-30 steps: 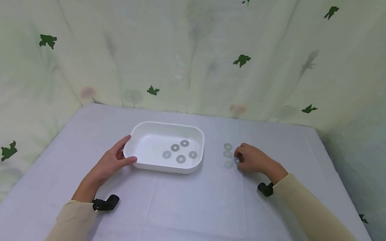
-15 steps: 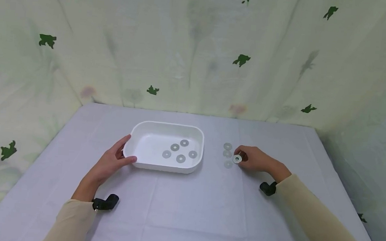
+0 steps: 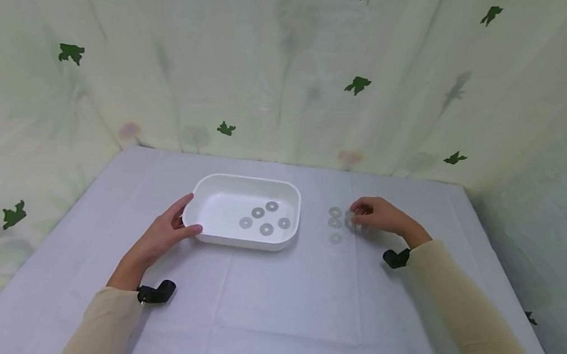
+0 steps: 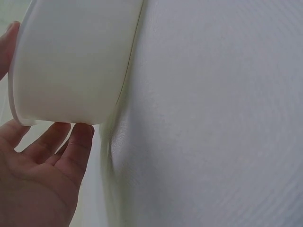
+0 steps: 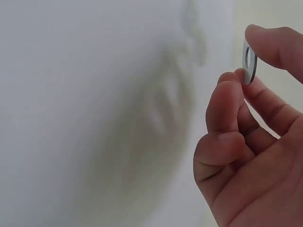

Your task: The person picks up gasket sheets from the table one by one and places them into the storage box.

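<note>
In the head view, my left hand (image 3: 159,239) holds the left end of a white rectangular tray (image 3: 227,240), thumb at the near corner and fingers on the end wall. The left wrist view shows those fingertips against the tray's outer wall (image 4: 71,61). Several flat grey washers (image 3: 254,213) lie scattered in the tray's right half. To the right of it, my right hand (image 3: 381,216) pinches one washer (image 5: 246,78) between thumb and fingertip, its face tilted steeply in the right wrist view. Just left of those fingertips, three washers (image 3: 330,223) lie in a column on the cloth.
A pale cloth (image 3: 282,306) covers the table. Behind it and at both sides hangs a light curtain (image 3: 291,88) with leaf prints. Each wrist wears a small black camera, the left wrist camera (image 3: 157,292) and the right wrist camera (image 3: 395,259).
My right hand has moved a little toward the table's far side with the pinched washer, whose face has turned from the head camera. My left hand and the tray stay put; the head view tilted slightly.
</note>
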`<state>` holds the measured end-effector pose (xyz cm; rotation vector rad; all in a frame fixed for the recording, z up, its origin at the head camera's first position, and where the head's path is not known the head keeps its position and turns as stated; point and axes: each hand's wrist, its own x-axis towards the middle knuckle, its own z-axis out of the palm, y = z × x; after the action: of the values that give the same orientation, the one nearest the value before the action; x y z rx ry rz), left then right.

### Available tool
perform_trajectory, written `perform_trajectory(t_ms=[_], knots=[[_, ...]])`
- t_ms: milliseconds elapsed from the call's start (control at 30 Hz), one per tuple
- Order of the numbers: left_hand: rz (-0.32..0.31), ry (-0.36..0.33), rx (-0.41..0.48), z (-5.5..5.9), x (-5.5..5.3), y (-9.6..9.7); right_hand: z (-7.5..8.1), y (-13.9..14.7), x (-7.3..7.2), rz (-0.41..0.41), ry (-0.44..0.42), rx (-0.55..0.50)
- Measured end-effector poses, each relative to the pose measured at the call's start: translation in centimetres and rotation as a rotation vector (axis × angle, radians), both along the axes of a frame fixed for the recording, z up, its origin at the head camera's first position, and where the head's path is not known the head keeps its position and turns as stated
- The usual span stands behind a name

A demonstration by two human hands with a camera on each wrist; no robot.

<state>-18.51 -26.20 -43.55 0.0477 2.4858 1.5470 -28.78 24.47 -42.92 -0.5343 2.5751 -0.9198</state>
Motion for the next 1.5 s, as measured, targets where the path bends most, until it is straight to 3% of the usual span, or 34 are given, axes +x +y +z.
perform_trajectory(t_ms=[233, 567, 867, 1067, 1300, 1500], knots=[[0.005, -0.003, 0.003, -0.1, -0.2, -0.1, 2.9, -2.4, -0.8, 0.049, 0.083, -0.049], [0.003, 0.004, -0.003, 0.2, 0.0, 0.1, 5.3, -7.8, -1.2, 0.133, 0.176, -0.078], [0.003, 0.003, -0.003, 0.0, 0.0, 0.0, 7.1, -12.7, -1.1, 0.18, 0.144, -0.089], [0.008, -0.001, -0.016, 0.0, 0.0, -0.1, 7.4, -16.3, -1.4, 0.219, 0.102, -0.06], [0.01, 0.002, -0.013, -0.1, 0.0, -0.2, 5.9, -20.0, -2.2, 0.256, 0.082, -0.071], [0.011, 0.0, -0.014, -0.2, 0.0, -0.2, 5.6, -21.9, -2.0, 0.284, 0.073, -0.102]])
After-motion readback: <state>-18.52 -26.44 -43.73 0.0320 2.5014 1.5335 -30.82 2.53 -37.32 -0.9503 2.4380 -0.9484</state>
